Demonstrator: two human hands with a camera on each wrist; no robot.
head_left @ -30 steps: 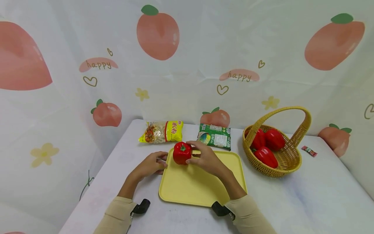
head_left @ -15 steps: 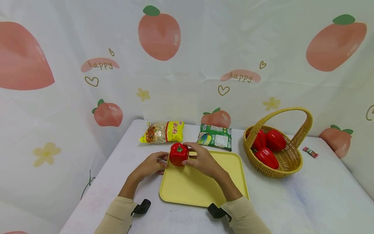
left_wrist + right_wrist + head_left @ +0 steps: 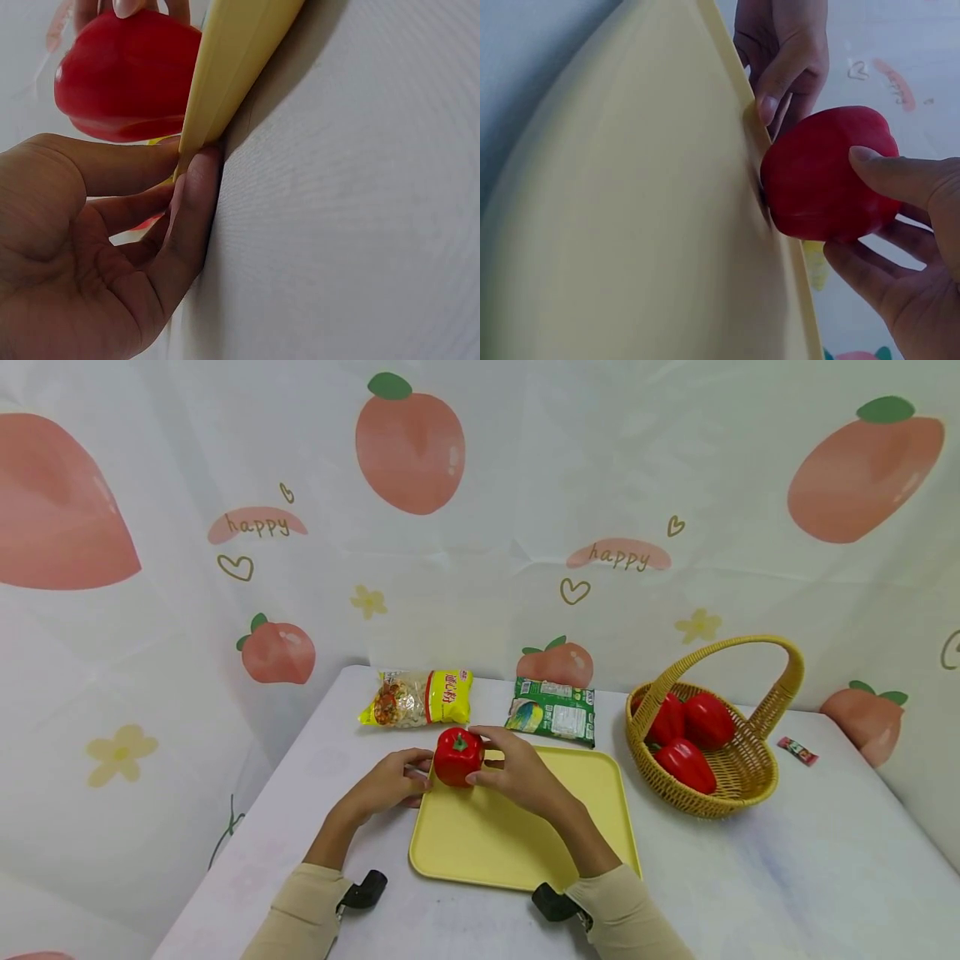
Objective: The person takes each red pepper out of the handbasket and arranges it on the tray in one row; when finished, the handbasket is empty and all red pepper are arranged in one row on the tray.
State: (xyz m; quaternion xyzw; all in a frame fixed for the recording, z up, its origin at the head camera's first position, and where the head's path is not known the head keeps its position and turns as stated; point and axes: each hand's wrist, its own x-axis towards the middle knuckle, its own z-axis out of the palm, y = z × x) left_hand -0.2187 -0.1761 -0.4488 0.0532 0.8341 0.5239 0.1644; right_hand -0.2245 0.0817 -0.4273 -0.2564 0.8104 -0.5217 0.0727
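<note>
A red bell pepper (image 3: 457, 762) with a green stem stands upright at the back left corner of a yellow tray (image 3: 517, 835). My right hand (image 3: 521, 772) holds it from the right, thumb on the near side and fingers behind, as the right wrist view shows on the pepper (image 3: 825, 176). On the tray's left edge, my left hand (image 3: 390, 783) pinches the rim. In the left wrist view its thumb lies on top of the tray (image 3: 217, 82) rim and its fingers (image 3: 196, 199) curl underneath.
Behind the tray lie a yellow pasta bag (image 3: 416, 699) and a green packet (image 3: 553, 710). To the right stands a wicker basket (image 3: 738, 764) with a tall handle, holding three red peppers (image 3: 686, 764). A small red wrapped packet (image 3: 797, 750) lies beyond it.
The right hand has shifted the bell pepper slightly left, toward the tray's left corner; over the last half second it has barely moved. The left hand stays at the tray's edge.
</note>
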